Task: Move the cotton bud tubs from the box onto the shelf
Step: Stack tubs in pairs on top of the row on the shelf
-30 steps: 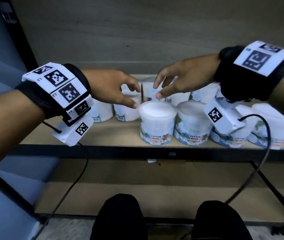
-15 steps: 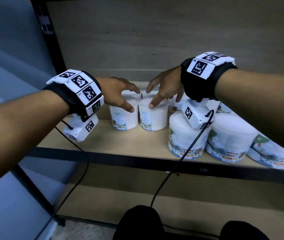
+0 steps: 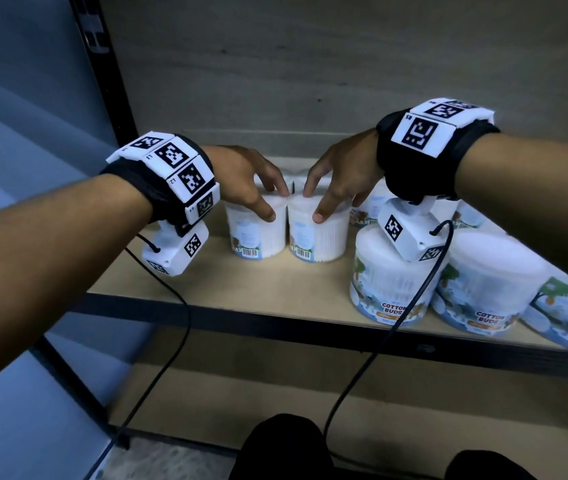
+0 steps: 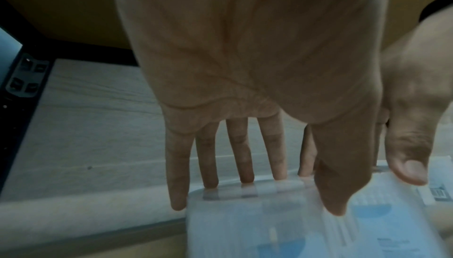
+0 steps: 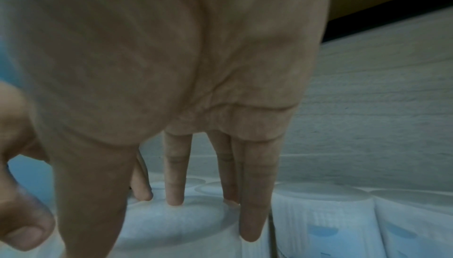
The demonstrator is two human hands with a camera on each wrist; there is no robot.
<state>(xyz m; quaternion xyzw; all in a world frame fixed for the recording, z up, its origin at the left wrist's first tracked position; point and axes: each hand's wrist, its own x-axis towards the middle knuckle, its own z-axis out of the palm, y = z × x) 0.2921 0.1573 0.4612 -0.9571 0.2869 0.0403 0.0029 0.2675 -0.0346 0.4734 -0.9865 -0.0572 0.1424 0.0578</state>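
Observation:
Two white cotton bud tubs stand side by side at the back of the wooden shelf (image 3: pixel 275 292), barcodes facing me. My left hand (image 3: pixel 277 204) grips the left tub (image 3: pixel 256 237) from above, thumb on its front and fingers behind its far rim. In the left wrist view the left hand (image 4: pixel 289 194) straddles that tub (image 4: pixel 269 233). My right hand (image 3: pixel 313 205) holds the right tub (image 3: pixel 320 237) the same way. In the right wrist view the right hand (image 5: pixel 147 219) has fingertips on the tub's lid (image 5: pixel 183 223). The box is out of view.
Several more cotton bud tubs (image 3: pixel 390 289) crowd the shelf's right side, in a front row and behind my right wrist. A black upright post (image 3: pixel 102 64) bounds the shelf on the left. Bare board lies in front of the two held tubs. Wrist cables hang over the lower shelf (image 3: pixel 275 393).
Both hands reached deeper and came down onto the two back tubs, thumbs closing on their fronts. My view has swung left, so the front-row tubs now sit at the right.

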